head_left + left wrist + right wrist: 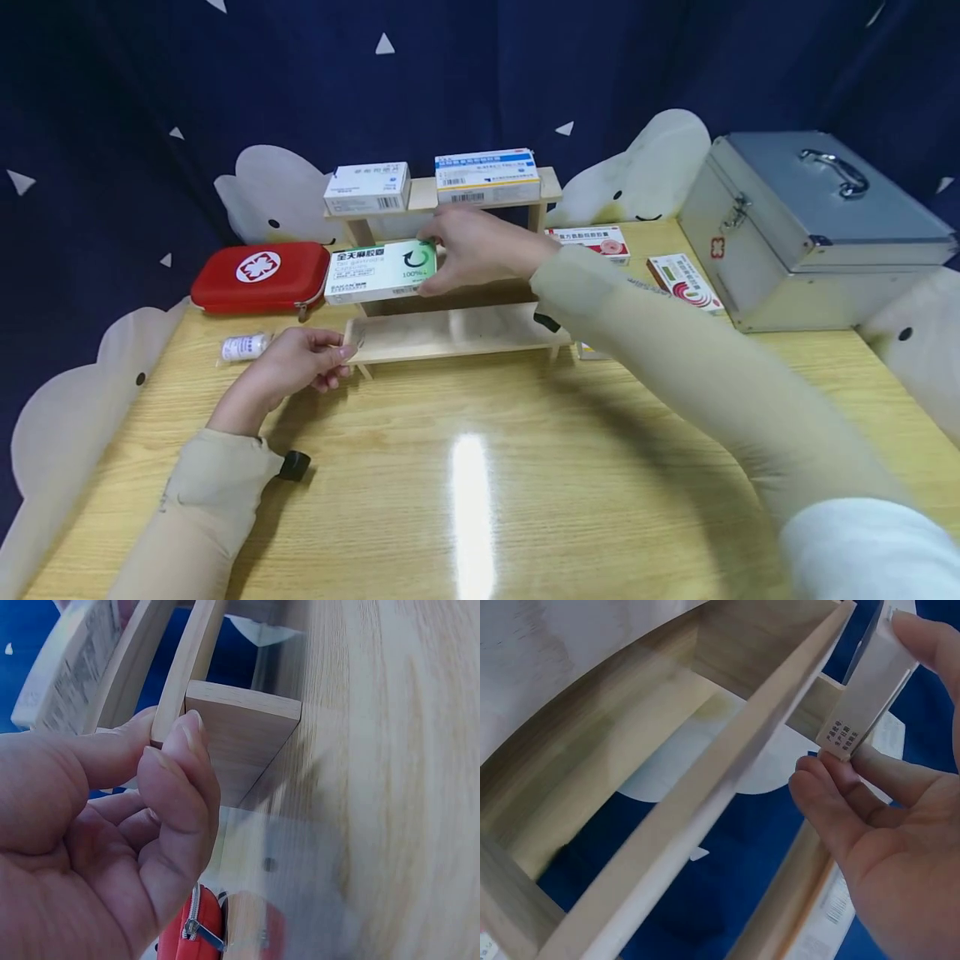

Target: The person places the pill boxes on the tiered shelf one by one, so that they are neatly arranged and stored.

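Observation:
A white-and-green medicine box (378, 271) is held by its right end in my right hand (487, 246), at the middle level of a small wooden tiered rack (457, 333). In the right wrist view, thumb and fingers pinch the narrow end of this medicine box (866, 690) beside a wooden board (705, 780). My left hand (300, 362) pinches the left end of the rack's lowest board. Up close in the left wrist view, the left hand's thumb and fingertips grip that board (180, 679). On the top board stand a white medicine box (367, 187) and a blue-and-white medicine box (487, 177).
Left of the rack lie a red zipped case (262, 279) and a small white bottle (245, 347). To the right are a red-and-white box (596, 242), a tilted box (684, 282) and a large metal case (817, 225). A dark blue curtain (465, 75) hangs behind.

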`<act>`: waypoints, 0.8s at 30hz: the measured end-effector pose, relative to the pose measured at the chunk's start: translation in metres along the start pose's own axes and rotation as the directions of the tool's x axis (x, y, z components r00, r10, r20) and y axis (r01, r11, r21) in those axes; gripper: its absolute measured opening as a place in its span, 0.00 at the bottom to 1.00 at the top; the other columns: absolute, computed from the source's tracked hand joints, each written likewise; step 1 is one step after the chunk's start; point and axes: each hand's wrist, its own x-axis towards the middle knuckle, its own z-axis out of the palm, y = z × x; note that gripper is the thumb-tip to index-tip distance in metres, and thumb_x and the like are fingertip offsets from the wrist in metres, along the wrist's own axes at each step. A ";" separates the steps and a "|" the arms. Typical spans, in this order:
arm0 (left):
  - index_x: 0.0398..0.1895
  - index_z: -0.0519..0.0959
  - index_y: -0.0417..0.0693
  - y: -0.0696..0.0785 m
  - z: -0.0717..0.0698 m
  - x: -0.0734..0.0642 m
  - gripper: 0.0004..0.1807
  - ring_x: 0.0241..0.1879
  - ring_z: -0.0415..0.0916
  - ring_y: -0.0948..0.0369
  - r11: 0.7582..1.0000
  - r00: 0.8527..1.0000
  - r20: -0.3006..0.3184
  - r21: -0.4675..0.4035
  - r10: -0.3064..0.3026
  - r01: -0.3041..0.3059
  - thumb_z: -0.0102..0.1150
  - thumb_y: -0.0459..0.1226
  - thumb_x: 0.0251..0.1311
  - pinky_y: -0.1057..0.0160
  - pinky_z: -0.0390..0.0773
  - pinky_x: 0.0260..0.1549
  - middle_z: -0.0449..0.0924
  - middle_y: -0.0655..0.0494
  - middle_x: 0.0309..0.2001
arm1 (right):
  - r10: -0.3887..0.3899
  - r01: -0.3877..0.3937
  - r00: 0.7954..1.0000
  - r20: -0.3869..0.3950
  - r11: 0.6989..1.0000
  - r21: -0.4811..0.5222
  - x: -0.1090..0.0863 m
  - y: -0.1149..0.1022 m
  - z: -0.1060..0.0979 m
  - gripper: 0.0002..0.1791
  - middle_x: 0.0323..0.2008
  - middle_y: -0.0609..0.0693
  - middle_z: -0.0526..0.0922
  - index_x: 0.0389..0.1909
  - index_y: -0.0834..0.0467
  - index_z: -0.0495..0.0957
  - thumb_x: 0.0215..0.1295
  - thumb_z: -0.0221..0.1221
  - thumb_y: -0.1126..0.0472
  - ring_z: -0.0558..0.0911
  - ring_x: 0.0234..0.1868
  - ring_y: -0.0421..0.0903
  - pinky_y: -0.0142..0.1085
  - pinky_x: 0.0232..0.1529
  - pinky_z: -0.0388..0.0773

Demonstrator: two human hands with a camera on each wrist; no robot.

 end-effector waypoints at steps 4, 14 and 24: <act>0.59 0.70 0.27 -0.002 0.000 0.001 0.21 0.26 0.76 0.61 1.000 1.000 -0.003 0.003 0.008 -0.008 0.56 0.35 0.71 0.63 0.80 0.28 0.83 0.47 0.32 | 0.017 -0.017 1.000 0.003 1.000 0.011 0.007 0.002 0.004 0.27 0.40 0.49 0.76 0.45 0.56 0.80 0.50 0.72 0.42 0.70 0.43 0.46 0.37 0.44 0.68; 0.59 0.70 0.27 -0.001 0.000 0.000 0.21 0.26 0.76 0.61 1.000 1.000 -0.001 0.005 0.008 -0.008 0.56 0.35 0.71 0.63 0.80 0.28 0.83 0.46 0.33 | 0.058 -0.058 0.998 0.018 0.998 0.003 0.015 0.003 0.011 0.24 0.37 0.50 0.75 0.39 0.56 0.78 0.51 0.73 0.43 0.70 0.40 0.46 0.37 0.41 0.67; 0.59 0.70 0.27 -0.002 0.000 0.001 0.21 0.27 0.76 0.61 1.000 1.000 0.004 0.006 0.007 -0.007 0.56 0.36 0.71 0.63 0.80 0.29 0.82 0.48 0.32 | 0.081 -0.080 0.996 0.048 0.997 -0.020 0.020 0.003 0.013 0.26 0.40 0.50 0.74 0.41 0.55 0.78 0.52 0.71 0.40 0.70 0.42 0.46 0.37 0.43 0.67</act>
